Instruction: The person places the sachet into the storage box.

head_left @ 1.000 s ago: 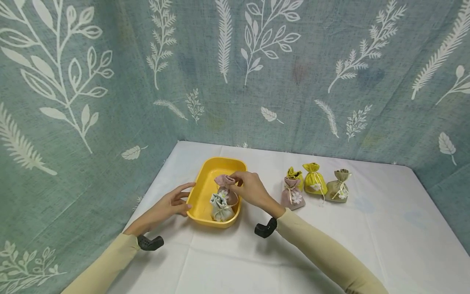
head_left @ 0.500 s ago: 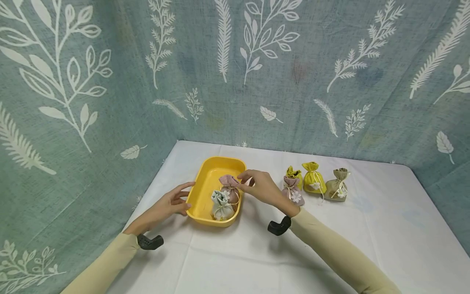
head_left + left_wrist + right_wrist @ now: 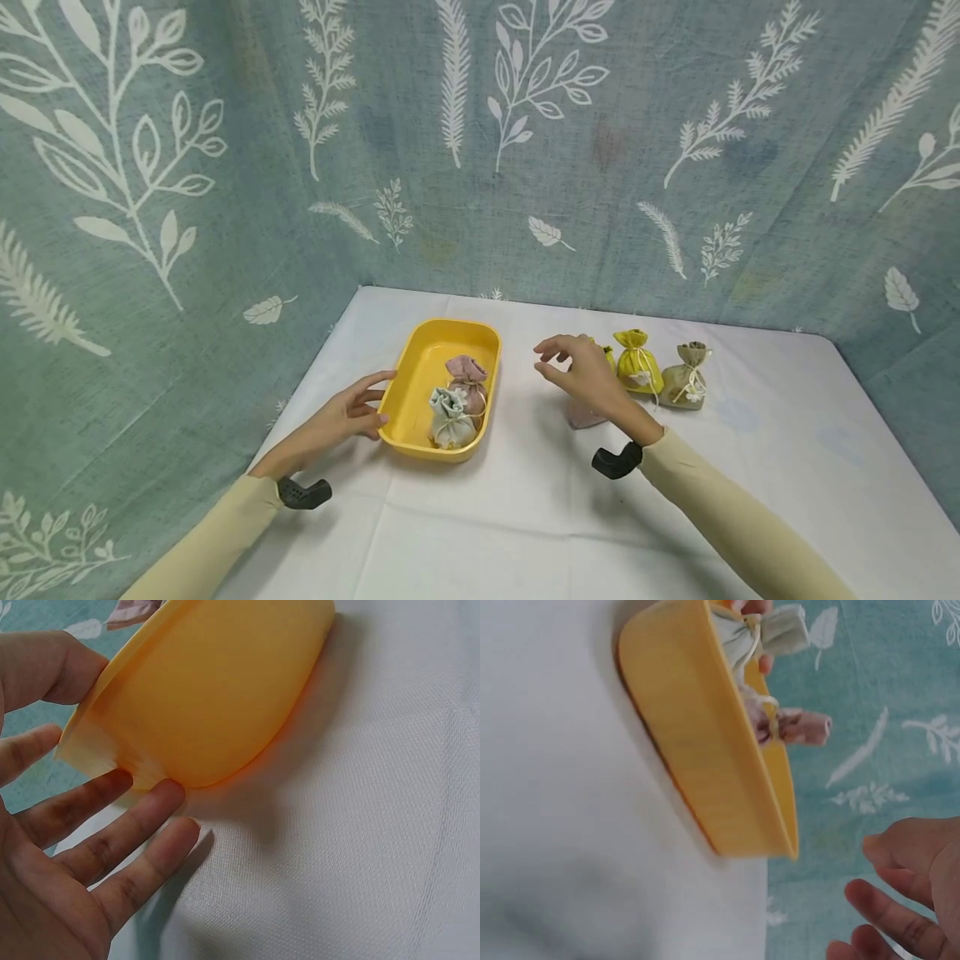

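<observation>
Flanking yellow tray (image 3: 417, 400) | left hand (image 3: 347, 418) touching it, fingers spread | right hand (image 3: 588, 377) clear, fingers parted

Blue-green, white-leaf-printed fabric backdrop (image 3: 465, 212) encloses the rear, left and right sides of the rectangular, white cloth-covered table (image 3: 480, 554). Faint linear creases (image 3: 487, 524) cross the work surface; lighting is diffuse, producing soft-edged grey shadows (image 3: 637, 512) there

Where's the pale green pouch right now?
In the head view, the pale green pouch is inside the yellow tray, toward its near end and right side, just in front of a pink pouch.
</observation>
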Action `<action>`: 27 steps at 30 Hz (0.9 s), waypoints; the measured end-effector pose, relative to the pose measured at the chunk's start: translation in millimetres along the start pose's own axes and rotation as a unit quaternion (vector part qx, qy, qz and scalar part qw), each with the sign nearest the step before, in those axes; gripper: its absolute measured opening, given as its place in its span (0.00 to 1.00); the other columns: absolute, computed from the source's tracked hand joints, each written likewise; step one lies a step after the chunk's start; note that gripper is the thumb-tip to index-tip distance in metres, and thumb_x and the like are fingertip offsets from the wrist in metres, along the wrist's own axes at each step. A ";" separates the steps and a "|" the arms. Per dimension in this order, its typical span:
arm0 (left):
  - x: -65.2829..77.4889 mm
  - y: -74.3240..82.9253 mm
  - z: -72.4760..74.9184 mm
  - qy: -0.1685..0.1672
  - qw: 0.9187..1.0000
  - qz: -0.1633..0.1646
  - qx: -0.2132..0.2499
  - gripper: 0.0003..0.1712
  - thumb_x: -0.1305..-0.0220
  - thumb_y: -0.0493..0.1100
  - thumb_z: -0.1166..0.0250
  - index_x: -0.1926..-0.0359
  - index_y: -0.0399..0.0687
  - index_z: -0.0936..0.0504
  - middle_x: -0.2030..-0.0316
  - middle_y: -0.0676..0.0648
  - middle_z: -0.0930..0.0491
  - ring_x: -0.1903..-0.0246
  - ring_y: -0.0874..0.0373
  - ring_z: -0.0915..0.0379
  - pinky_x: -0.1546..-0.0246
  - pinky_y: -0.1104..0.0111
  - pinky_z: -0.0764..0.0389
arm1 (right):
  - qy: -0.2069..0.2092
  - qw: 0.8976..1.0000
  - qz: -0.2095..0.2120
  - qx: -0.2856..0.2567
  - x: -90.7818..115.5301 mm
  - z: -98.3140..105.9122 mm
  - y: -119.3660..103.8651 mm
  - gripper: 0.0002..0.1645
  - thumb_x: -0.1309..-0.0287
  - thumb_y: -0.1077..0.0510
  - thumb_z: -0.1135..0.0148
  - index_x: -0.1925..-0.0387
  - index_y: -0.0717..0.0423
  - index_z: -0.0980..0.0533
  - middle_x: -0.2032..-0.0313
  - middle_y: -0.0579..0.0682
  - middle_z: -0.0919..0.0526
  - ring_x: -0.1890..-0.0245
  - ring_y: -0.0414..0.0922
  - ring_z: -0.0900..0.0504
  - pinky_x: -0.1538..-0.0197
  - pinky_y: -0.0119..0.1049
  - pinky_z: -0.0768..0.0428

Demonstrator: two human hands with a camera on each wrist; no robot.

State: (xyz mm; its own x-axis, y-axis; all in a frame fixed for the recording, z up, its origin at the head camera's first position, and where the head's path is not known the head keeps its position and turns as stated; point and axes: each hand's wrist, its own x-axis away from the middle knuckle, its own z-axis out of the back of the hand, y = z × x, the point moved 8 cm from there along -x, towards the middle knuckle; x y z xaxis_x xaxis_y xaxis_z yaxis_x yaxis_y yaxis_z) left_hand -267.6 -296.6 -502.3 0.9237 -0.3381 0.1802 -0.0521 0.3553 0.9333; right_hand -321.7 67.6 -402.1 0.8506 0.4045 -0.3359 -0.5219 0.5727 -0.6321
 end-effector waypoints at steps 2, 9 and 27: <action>1.0 0.5 0.3 0.001 1.000 0.004 0.006 0.43 0.29 0.44 0.32 0.20 0.64 0.43 0.26 0.36 0.40 0.38 0.41 0.28 0.53 0.55 0.14 | 0.009 1.000 -0.004 0.004 3.8 5.1 3.7 0.13 0.36 0.57 0.28 0.51 0.53 0.15 0.59 0.48 0.11 0.60 0.50 0.21 0.56 0.45 0.22; 0.9 2.1 0.0 0.002 1.000 0.002 0.006 0.44 0.29 0.44 0.31 0.20 0.62 0.44 0.26 0.36 0.40 0.39 0.42 0.27 0.53 0.55 0.14 | 0.041 0.999 -0.012 0.001 16.4 23.9 16.1 0.12 0.37 0.59 0.28 0.52 0.54 0.15 0.63 0.47 0.14 0.67 0.49 0.25 0.63 0.40 0.29; -0.6 2.8 -1.0 -0.001 1.000 0.000 -0.005 0.43 0.28 0.44 0.32 0.19 0.62 0.44 0.26 0.34 0.40 0.39 0.41 0.27 0.53 0.55 0.14 | 0.069 0.995 -0.058 0.042 51.3 57.1 54.2 0.19 0.40 0.60 0.25 0.48 0.60 0.17 0.51 0.59 0.17 0.61 0.55 0.20 0.61 0.46 0.21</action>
State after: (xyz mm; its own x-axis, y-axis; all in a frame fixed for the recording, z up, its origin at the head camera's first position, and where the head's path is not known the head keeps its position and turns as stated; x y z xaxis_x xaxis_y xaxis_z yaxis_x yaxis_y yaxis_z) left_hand -267.9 -294.6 -500.1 0.9226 -0.3404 0.1817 -0.0489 0.3640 0.9301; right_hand -309.9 160.1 -413.7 0.9031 0.2339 -0.3602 -0.4182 0.6703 -0.6131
